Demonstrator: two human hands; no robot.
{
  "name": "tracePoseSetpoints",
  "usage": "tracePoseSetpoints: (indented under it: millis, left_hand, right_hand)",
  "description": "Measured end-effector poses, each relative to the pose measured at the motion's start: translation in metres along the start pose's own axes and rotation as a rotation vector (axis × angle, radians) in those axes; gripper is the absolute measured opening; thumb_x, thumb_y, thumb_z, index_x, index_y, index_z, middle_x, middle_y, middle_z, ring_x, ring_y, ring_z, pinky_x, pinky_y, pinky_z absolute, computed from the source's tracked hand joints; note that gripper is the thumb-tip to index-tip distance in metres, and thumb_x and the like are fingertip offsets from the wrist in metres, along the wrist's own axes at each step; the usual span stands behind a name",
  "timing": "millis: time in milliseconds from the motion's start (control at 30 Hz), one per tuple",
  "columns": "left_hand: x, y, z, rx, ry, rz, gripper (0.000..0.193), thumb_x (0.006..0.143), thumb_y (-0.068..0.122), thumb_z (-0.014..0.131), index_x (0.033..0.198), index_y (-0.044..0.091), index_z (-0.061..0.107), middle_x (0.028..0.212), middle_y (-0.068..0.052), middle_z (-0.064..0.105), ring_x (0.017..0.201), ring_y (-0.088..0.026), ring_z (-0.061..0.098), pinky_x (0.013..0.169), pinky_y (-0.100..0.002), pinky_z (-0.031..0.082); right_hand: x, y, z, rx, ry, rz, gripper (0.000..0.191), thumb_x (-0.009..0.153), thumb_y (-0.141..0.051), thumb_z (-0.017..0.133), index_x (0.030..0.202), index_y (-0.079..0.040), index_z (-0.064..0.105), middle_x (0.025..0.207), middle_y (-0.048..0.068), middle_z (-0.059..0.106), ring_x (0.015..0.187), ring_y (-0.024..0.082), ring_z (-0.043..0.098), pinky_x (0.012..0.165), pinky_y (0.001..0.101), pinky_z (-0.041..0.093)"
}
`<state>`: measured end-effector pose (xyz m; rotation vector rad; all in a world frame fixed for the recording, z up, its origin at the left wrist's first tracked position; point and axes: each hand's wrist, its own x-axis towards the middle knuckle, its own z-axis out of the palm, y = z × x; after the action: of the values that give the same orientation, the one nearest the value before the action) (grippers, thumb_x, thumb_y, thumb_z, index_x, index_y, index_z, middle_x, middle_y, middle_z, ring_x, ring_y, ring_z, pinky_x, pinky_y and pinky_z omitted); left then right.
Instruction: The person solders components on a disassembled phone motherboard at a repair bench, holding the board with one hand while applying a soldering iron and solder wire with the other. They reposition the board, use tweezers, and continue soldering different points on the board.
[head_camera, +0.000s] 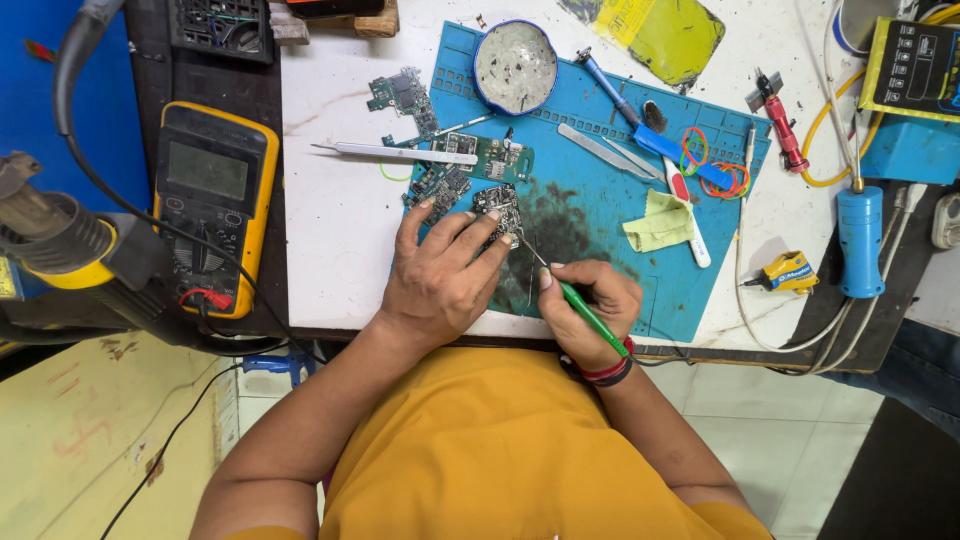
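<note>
Bright, even light from overhead gives a sharp picture with soft, short shadows under the tools, mild glare on the white counter, and wide-angle bending at the edges.
</note>
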<state>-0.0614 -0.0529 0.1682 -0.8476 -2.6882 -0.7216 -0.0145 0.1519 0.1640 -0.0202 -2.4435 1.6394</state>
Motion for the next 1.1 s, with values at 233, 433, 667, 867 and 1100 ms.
tracePoseSetpoints:
  millis: [233, 433, 667, 867, 1100]
  left_hand:
    - [-0.0003, 0.0001, -0.0003, 0.006, 0.002, 0.002, 0.023, 0.095, 0.022, 0.072, 0.116, 0.013, 0.078, 0.126, -0.005, 0.07, 0.116, -0.02, 0.061, 0.118, -0.048, 0.028]
    - [-0.0002, 0.0002, 0.0, -0.005, 0.001, -0.004, 0.024, 0.095, 0.022, 0.072, 0.116, 0.013, 0.078, 0.127, -0.006, 0.07, 0.117, -0.021, 0.061, 0.119, -0.049, 0.028]
    - [-0.0003, -0.0006, -0.0005, -0.004, 0.001, -0.003, 0.024, 0.095, 0.022, 0.072, 0.116, 0.013, 0.078, 0.127, -0.006, 0.07, 0.116, -0.021, 0.061, 0.118, -0.049, 0.028]
    - [-0.0002, -0.0004, -0.0006, 0.009, 0.002, 0.003, 0.023, 0.095, 0.022, 0.072, 0.116, 0.013, 0.078, 0.126, -0.006, 0.07, 0.116, -0.021, 0.061, 0.118, -0.049, 0.028]
    - [-0.0001, -0.0009, -0.0005, 0.004, -0.006, 0.004, 0.024, 0.095, 0.022, 0.071, 0.116, 0.013, 0.078, 0.127, -0.006, 0.07, 0.116, -0.021, 0.061, 0.118, -0.049, 0.028]
  right_hand:
    - [0.0001, 0.0005, 0.0006, 0.016, 0.005, 0.001, 0.012, 0.088, 0.006, 0.077, 0.093, 0.001, 0.068, 0.079, 0.004, 0.069, 0.069, 0.005, 0.062, 0.061, 0.0212, 0.048]
    - [-0.0001, 0.0009, 0.0003, 0.005, 0.007, 0.005, 0.012, 0.087, 0.006, 0.078, 0.092, 0.001, 0.068, 0.078, 0.004, 0.069, 0.068, 0.004, 0.061, 0.06, 0.021, 0.047]
    - [-0.0003, 0.0001, 0.0004, 0.008, 0.018, 0.018, 0.012, 0.087, 0.006, 0.078, 0.092, 0.001, 0.068, 0.077, 0.003, 0.069, 0.067, 0.004, 0.061, 0.06, 0.0205, 0.047]
    - [0.0, 0.0001, 0.0013, 0.026, 0.021, 0.027, 0.011, 0.088, 0.005, 0.078, 0.092, 0.001, 0.068, 0.078, 0.004, 0.069, 0.068, 0.004, 0.061, 0.061, 0.0208, 0.047]
    - [0.0011, -0.0004, 0.0007, 0.008, 0.005, 0.01, 0.012, 0.088, 0.005, 0.078, 0.092, 0.001, 0.068, 0.078, 0.004, 0.069, 0.068, 0.005, 0.061, 0.061, 0.021, 0.047]
